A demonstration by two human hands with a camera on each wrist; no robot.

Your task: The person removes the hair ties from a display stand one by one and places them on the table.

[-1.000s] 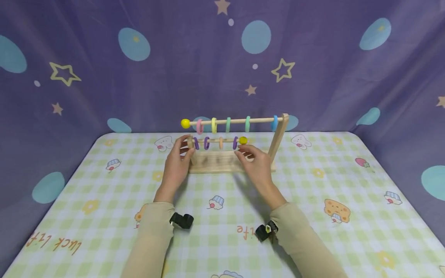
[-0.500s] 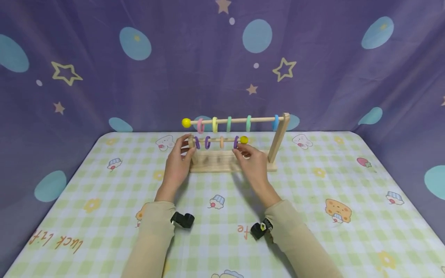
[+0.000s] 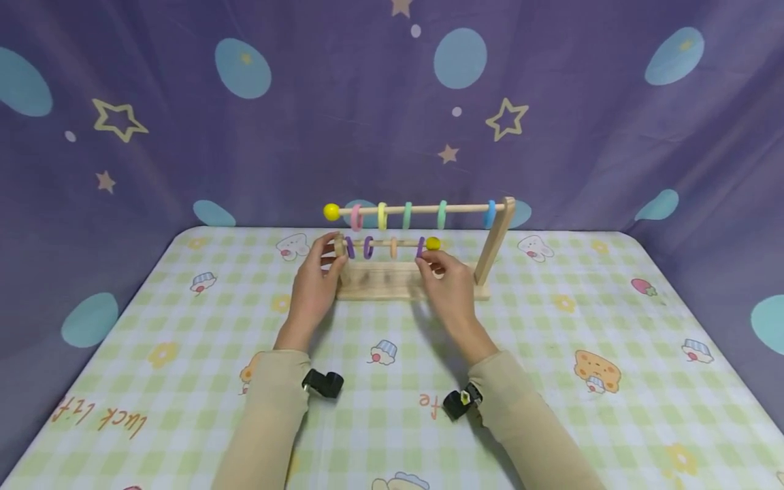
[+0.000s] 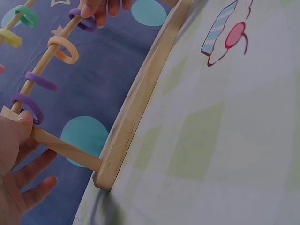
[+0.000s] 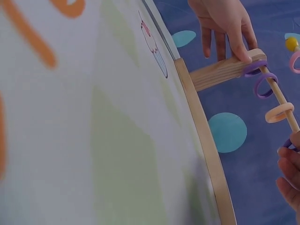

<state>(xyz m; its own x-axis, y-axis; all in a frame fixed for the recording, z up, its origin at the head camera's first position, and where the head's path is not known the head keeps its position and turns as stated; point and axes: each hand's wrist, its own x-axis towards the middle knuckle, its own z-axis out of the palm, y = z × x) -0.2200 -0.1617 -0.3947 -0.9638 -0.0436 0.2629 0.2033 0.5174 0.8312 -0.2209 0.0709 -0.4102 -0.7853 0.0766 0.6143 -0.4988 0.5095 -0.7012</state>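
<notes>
A wooden stand (image 3: 386,291) with two rods sits at the far middle of the table. In the head view my left hand (image 3: 312,286) holds its short left post (image 4: 68,149), thumb at the top end. Two purple rings (image 4: 42,81) and a peach ring (image 3: 394,248) hang on the lower rod. Near that rod's yellow end ball (image 3: 433,243), my right hand (image 3: 450,282) pinches another purple ring (image 3: 420,247) between thumb and fingers. In the right wrist view, this ring is mostly hidden by the fingers.
Above, the upper rod carries pink (image 3: 356,218), yellow (image 3: 382,216), green (image 3: 442,215) and blue (image 3: 490,214) rings. It joins the tall right post (image 3: 495,241). A checked cloth (image 3: 380,422) covers the table, and a purple curtain (image 3: 343,136) hangs behind.
My right hand has shifted slightly left, and its fingertips have come onto the purple ring by the yellow ball. The left hand keeps its place on the post. The head view has tilted slightly.
</notes>
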